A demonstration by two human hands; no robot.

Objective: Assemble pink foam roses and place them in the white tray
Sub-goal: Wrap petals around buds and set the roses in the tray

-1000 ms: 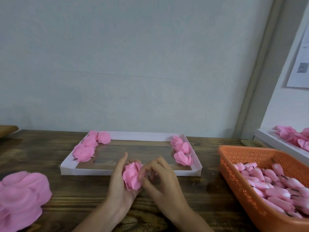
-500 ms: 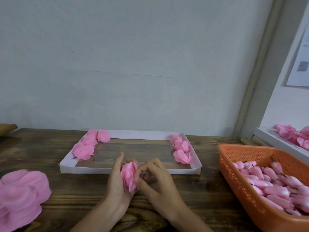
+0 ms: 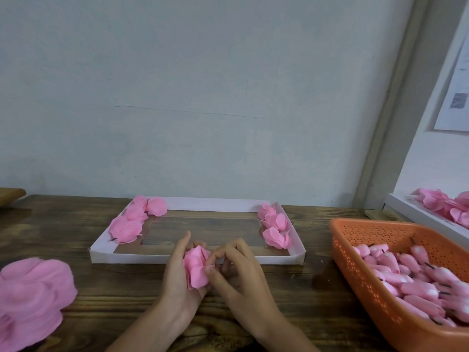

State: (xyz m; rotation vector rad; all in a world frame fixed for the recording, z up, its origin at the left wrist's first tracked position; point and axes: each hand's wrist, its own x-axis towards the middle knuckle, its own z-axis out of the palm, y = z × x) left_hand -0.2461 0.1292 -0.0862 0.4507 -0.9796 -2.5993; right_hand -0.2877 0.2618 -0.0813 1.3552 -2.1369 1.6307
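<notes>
Head view: compared with half a second before, I saw little change. Both hands stayed between the table's (image 3: 63,224) near edge and the white tray's (image 3: 127,257) front wall. The left hand (image 3: 177,278) cupped the pink foam rose (image 3: 196,269), which sat slightly deeper in the palm, and the right hand (image 3: 241,273) pinched its right-side petals between thumb and forefinger. The rose's long axis ran near-to-far, petal tips toward the tray. I couldn't see its stem end.
</notes>
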